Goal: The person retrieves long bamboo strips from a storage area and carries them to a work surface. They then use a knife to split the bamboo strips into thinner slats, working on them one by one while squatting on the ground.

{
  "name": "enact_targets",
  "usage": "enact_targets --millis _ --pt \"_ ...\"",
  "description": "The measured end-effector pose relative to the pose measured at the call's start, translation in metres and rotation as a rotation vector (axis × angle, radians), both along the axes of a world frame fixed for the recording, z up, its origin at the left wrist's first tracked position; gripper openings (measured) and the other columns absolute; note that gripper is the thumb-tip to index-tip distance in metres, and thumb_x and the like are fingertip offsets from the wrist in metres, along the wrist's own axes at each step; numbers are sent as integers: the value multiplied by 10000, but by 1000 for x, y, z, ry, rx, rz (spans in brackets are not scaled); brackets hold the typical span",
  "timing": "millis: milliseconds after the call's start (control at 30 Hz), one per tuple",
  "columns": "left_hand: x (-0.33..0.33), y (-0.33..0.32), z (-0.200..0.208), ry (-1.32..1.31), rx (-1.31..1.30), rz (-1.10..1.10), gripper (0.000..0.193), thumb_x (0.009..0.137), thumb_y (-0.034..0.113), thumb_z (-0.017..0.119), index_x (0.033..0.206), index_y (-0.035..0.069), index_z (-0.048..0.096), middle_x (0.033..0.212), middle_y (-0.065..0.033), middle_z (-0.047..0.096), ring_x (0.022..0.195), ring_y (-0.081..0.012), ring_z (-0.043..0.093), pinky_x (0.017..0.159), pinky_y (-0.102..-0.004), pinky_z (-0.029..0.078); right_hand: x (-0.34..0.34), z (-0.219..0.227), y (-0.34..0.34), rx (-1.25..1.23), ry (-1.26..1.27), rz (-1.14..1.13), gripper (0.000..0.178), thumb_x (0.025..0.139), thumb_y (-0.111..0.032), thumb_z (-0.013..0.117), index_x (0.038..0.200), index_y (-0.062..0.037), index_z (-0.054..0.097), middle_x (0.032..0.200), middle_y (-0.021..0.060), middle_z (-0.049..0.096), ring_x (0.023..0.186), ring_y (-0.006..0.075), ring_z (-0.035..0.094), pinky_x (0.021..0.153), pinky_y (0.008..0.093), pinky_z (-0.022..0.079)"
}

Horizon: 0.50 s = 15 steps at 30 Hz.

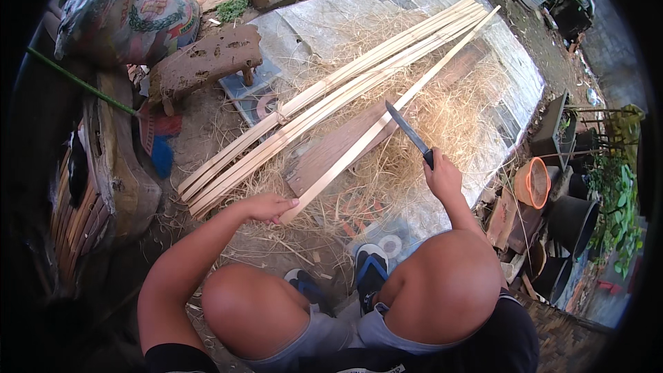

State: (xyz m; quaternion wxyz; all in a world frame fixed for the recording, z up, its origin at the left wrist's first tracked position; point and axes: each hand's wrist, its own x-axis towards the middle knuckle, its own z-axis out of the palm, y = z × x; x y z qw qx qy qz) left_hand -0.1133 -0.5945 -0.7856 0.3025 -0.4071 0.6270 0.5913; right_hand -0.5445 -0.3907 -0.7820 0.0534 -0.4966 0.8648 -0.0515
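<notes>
My left hand (271,208) pinches the near end of a long, pale wooden strip (345,159), which slants away to the far right. Beneath the strip lies a brown board (322,155). In my right hand (443,175) is a knife (410,131) with a dark handle and a long blade. Its blade points up and left, with the tip close to the strip's right edge; whether they touch I cannot tell. Left of the strip rests a bundle of similar wooden strips (304,112), running roughly the same way.
Curly shavings (442,121) cover much of a printed sheet (311,17) on the ground. A low brown bench (205,64) and a stuffed sack (128,15) stand at the far left. To the right are an orange pot (532,183), black pots (572,225) and plants.
</notes>
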Motion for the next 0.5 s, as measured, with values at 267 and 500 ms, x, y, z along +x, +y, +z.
enact_targets --millis 267,500 --pt "34 47 -41 306 -68 399 218 1086 222 509 1106 21 593 880 -50 648 646 -115 595 587 -298 546 -19 -15 -10 -60 -32 -25 407 990 -398 617 1155 -39 521 849 240 710 774 435 708 688 524 555" --pt "33 66 -58 300 -281 448 309 1103 286 457 950 58 597 707 -16 590 572 -121 529 542 -312 456 132 -46 0 78 -394 310 435 1040 -474 532 1130 -48 531 930 259 707 803 468 695 652 552 554"
